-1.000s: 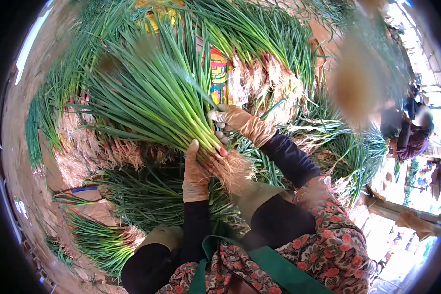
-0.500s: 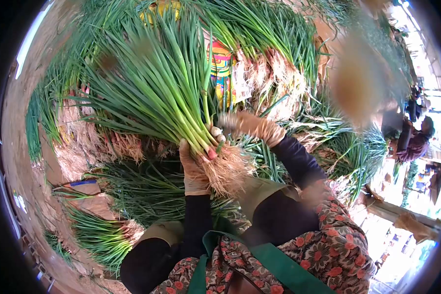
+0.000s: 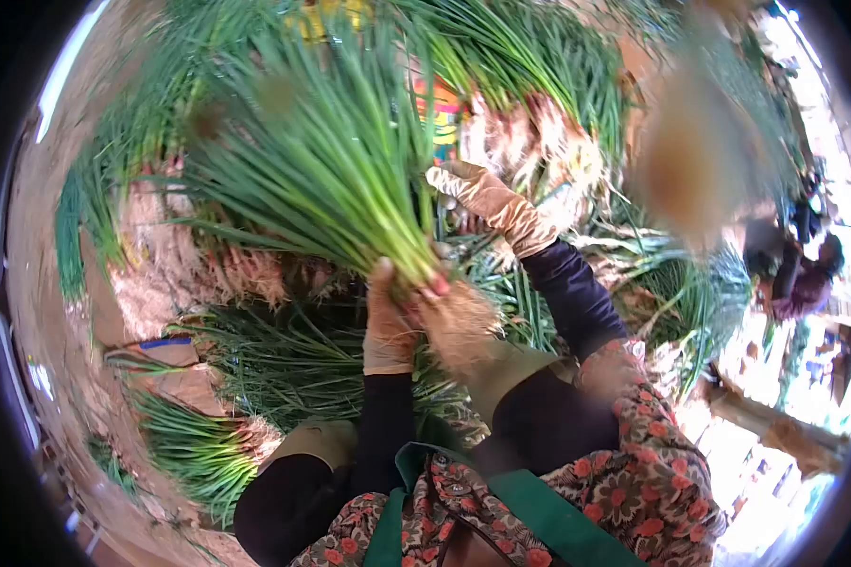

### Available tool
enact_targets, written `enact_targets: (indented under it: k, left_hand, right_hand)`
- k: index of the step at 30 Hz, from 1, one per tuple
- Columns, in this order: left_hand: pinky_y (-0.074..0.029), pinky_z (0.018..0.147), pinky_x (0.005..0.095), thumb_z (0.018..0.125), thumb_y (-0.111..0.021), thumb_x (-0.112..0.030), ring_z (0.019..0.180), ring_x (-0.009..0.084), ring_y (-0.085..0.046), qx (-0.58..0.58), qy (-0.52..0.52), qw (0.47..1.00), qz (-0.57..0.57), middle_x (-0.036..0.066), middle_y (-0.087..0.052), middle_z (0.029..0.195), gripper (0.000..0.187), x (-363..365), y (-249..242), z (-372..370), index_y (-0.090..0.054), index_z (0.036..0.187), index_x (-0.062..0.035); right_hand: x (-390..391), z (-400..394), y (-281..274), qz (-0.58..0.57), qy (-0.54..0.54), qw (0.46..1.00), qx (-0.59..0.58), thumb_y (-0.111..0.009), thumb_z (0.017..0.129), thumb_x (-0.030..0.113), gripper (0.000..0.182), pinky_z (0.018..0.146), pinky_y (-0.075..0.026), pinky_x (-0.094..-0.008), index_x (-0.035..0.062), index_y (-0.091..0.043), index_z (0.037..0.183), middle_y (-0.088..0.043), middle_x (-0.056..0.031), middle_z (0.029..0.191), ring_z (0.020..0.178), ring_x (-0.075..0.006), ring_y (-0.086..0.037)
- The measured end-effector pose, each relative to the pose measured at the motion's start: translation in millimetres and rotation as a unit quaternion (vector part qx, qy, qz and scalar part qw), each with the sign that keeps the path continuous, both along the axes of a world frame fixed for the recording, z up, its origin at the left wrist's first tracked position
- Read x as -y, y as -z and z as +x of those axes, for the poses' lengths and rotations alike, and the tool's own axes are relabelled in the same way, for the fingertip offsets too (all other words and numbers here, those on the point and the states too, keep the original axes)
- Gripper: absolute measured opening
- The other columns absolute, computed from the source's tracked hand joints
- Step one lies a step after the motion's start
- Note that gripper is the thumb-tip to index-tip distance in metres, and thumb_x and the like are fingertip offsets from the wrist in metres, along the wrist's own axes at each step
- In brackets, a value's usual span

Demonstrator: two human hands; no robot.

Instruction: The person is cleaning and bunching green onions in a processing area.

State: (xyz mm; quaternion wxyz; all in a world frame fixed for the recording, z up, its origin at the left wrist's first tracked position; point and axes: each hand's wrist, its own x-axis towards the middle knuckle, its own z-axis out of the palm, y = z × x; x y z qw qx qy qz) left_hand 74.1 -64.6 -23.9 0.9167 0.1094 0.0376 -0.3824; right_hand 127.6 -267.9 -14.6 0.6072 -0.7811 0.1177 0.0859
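A large bunch of green onions (image 3: pixel 350 180) fans up and to the left, its pale, stringy roots (image 3: pixel 459 326) hanging over my lap. My left hand (image 3: pixel 390 326), in a tan glove, is closed round the bunch near its reddish-white bases. My right hand (image 3: pixel 487 197), gloved too, is at the right edge of the stalks, higher than the left. Its fingers are curled together beside the leaves; whatever they pinch is too small and blurred to name.
More green onions (image 3: pixel 529 66) lie with roots towards me at the back. A smaller bunch (image 3: pixel 194 454) is at the lower left, near brown cardboard (image 3: pixel 165 357). Loose leaves (image 3: pixel 284 364) cover the ground before my knees. Another person (image 3: pixel 804 279) is at the far right.
My right hand has moved up and slightly right, from the bases to along the leaves. The bunch in my left hand has shifted slightly right, and its leaves look blurred.
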Motion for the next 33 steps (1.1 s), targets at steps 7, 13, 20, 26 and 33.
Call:
enact_targets:
  k: [7, 13, 20, 26, 33]
  left_hand:
    - [-0.049, 0.086, 0.0372, 0.086, -0.062, -0.031, 0.099, 0.0223, -0.059, -0.124, 0.005, 0.992, 0.016, 0.010, -0.059, 0.112, 0.048, -5, 6, -18, -0.048, 0.124, -0.0038]
    - [-0.051, 0.080, 0.0366, 0.089, -0.054, -0.037, 0.085, 0.0236, -0.062, -0.029, 0.007, 0.992, -0.122, 0.013, -0.063, 0.096, 0.045, 1, 5, -17, -0.051, 0.119, -0.0025]
    - [-0.051, 0.079, 0.0365, 0.090, -0.054, -0.037, 0.084, 0.0228, -0.063, -0.057, 0.009, 0.997, -0.042, 0.013, -0.063, 0.094, 0.044, -4, -9, -18, -0.052, 0.118, -0.0032]
    - [-0.051, 0.078, 0.0363, 0.090, -0.054, -0.037, 0.083, 0.0213, -0.063, -0.064, 0.012, 0.997, -0.045, 0.012, -0.063, 0.093, 0.043, 0, -9, -15, -0.052, 0.118, -0.0041]
    - [-0.051, 0.077, 0.0335, 0.089, -0.055, -0.039, 0.082, 0.0180, -0.063, -0.041, 0.017, 0.999, 0.001, 0.010, -0.064, 0.096, 0.042, -1, -10, -15, -0.054, 0.115, -0.0057]
  right_hand:
    - [-5, -19, -7, -0.014, -0.201, 0.979, -0.010, -0.051, 0.090, 0.034, 0.046, 0.081, -0.047, -0.0275, 0.0006, -0.053, 0.122, -0.061, -0.0134, 0.107, 0.099, -0.0185, -0.058]
    - [6, -25, 8, -0.265, -0.160, 0.951, -0.014, -0.063, 0.082, 0.024, 0.027, 0.061, -0.047, -0.0372, 0.0021, -0.057, 0.097, -0.065, -0.0179, 0.081, 0.072, -0.0300, -0.064]
    - [9, 10, 41, -0.473, -0.305, 0.826, -0.014, -0.056, 0.081, 0.021, 0.024, 0.070, -0.050, -0.0460, 0.0026, -0.063, 0.096, -0.065, -0.0234, 0.083, 0.083, -0.0401, -0.063]
    - [-2, -12, -11, -0.281, -0.170, 0.940, -0.092, -0.051, 0.087, 0.016, 0.024, 0.065, -0.050, -0.0425, -0.0031, -0.060, 0.098, -0.064, -0.0227, 0.077, 0.068, -0.0368, -0.063]
    - [-18, 9, -31, -0.519, -0.254, 0.812, -0.077, -0.056, 0.082, 0.018, 0.026, 0.071, -0.049, -0.0418, -0.0025, -0.061, 0.098, -0.064, -0.0239, 0.082, 0.080, -0.0376, -0.064]
